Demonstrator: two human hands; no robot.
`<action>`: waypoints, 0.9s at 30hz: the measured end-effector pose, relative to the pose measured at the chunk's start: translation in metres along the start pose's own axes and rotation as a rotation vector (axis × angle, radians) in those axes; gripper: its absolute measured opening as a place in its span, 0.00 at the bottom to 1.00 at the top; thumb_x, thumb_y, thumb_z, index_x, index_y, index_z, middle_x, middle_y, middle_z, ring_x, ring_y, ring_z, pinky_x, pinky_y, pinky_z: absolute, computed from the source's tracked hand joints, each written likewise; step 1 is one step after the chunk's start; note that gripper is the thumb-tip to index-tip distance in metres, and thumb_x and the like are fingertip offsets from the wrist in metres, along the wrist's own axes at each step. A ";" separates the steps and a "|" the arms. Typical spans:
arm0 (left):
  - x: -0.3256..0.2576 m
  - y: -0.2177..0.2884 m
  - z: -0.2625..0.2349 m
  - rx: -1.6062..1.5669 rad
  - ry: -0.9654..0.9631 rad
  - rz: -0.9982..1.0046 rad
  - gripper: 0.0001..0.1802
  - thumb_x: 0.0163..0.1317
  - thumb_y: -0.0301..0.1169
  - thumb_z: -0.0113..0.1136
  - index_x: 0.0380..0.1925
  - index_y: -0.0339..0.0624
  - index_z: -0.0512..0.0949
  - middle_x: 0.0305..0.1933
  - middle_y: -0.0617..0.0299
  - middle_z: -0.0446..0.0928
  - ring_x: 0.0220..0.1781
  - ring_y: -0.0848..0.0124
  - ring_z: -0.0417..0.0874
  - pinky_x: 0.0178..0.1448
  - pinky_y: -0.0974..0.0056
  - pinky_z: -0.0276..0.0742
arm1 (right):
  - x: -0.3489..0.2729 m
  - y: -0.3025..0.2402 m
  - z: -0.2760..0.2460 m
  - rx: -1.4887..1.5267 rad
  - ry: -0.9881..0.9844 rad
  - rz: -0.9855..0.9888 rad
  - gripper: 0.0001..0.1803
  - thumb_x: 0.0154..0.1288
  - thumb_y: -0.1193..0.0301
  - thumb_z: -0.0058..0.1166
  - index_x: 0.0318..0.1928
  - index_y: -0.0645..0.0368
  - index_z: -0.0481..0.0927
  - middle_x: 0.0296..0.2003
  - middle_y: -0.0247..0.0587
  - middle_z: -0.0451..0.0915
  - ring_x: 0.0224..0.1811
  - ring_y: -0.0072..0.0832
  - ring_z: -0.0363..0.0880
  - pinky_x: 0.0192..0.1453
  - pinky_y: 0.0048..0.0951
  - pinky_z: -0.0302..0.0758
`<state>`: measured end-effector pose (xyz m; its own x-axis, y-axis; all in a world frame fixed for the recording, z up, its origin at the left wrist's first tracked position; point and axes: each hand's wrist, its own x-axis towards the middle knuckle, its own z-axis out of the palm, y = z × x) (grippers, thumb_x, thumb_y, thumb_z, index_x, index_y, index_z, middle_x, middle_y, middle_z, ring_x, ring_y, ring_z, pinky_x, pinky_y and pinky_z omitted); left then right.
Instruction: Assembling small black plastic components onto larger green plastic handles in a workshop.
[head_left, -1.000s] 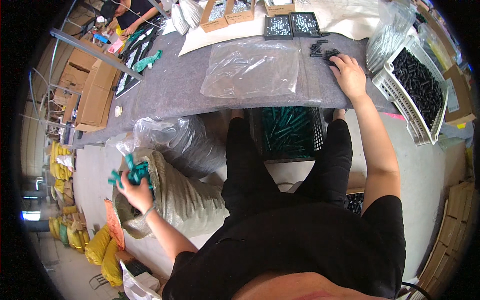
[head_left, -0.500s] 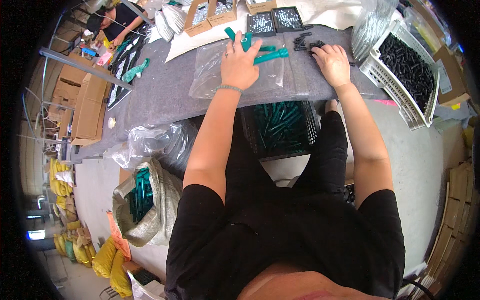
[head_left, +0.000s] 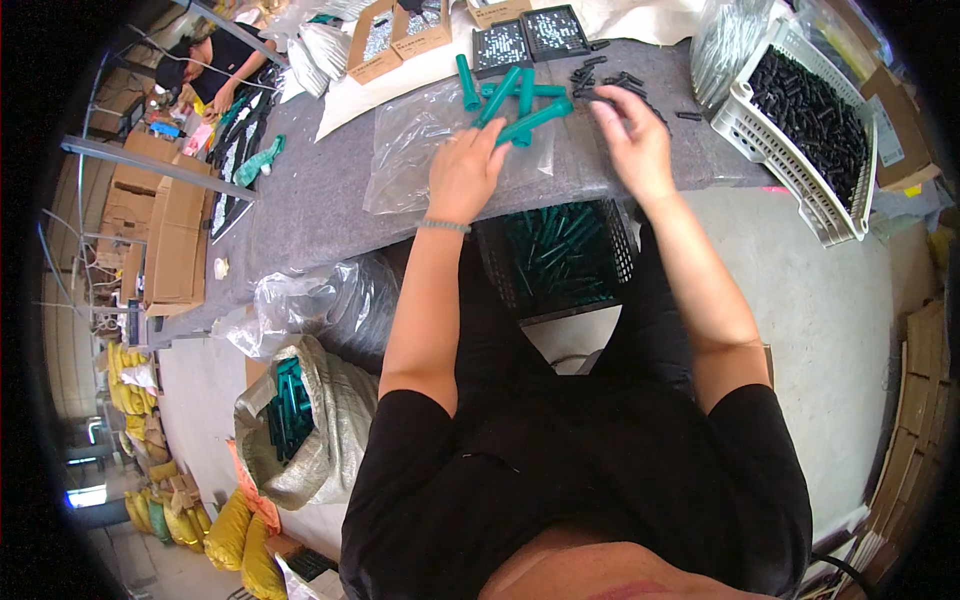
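Note:
Several green plastic tubes (head_left: pixel 535 121) lie loosely crossed on a clear plastic bag (head_left: pixel 400 150) on the grey cloth-covered table. My left hand (head_left: pixel 465 172), with a beaded bracelet at the wrist, is at the near end of the closest tube, its thumb and forefinger closed about that end. To the right, my right hand (head_left: pixel 638 145) hovers with thumb and fingers apart and nothing visible in it. Just beyond its fingertips lie several small black ribbed plastic pieces (head_left: pixel 590 72), partly hidden by the hand.
A white crate (head_left: pixel 745 110) of black pieces stands at right. Two black trays (head_left: pixel 500 50) and cardboard boxes (head_left: pixel 375 45) sit at the back. Below are a dark crate (head_left: pixel 510 290) and a woven sack (head_left: pixel 330 440) with green tubes. Another person (head_left: pixel 225 60) works at far left.
My left hand has drawn back toward me from above the tubes to one tube's near end. My right hand has lifted off the black pieces, its fingers spreading. The view has shifted slightly.

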<state>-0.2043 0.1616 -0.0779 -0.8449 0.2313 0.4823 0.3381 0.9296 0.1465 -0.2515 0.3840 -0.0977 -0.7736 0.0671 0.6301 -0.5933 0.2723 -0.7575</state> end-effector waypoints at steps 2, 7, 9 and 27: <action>-0.013 0.023 -0.010 -0.178 -0.055 -0.041 0.14 0.58 0.28 0.57 0.46 0.43 0.76 0.41 0.58 0.77 0.46 0.62 0.77 0.47 0.61 0.74 | -0.017 -0.010 0.013 0.393 -0.057 0.299 0.11 0.63 0.71 0.55 0.46 0.60 0.78 0.35 0.32 0.80 0.36 0.18 0.76 0.42 0.20 0.72; -0.034 0.064 -0.014 -1.027 0.421 -0.258 0.10 0.60 0.24 0.58 0.42 0.38 0.74 0.37 0.63 0.76 0.40 0.74 0.75 0.50 0.69 0.70 | -0.051 -0.046 0.017 0.863 -0.207 0.666 0.15 0.65 0.70 0.53 0.50 0.62 0.74 0.38 0.36 0.80 0.34 0.18 0.76 0.42 0.20 0.74; -0.039 0.076 -0.021 -1.119 0.484 -0.294 0.08 0.61 0.24 0.56 0.40 0.37 0.72 0.35 0.61 0.75 0.38 0.72 0.77 0.50 0.69 0.70 | -0.061 -0.055 0.004 0.876 -0.247 0.697 0.15 0.66 0.70 0.52 0.50 0.63 0.74 0.36 0.36 0.79 0.33 0.18 0.75 0.41 0.20 0.73; -0.068 0.094 -0.040 -0.522 -0.089 -0.014 0.13 0.58 0.29 0.57 0.43 0.39 0.74 0.37 0.53 0.75 0.41 0.55 0.75 0.46 0.58 0.70 | -0.069 -0.104 -0.064 0.260 -0.556 0.399 0.10 0.64 0.73 0.54 0.45 0.62 0.77 0.30 0.28 0.74 0.26 0.15 0.68 0.32 0.18 0.68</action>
<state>-0.0991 0.2214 -0.0622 -0.8748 0.2647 0.4058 0.4693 0.6711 0.5739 -0.1219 0.4124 -0.0512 -0.8994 -0.4026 0.1702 -0.2229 0.0874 -0.9709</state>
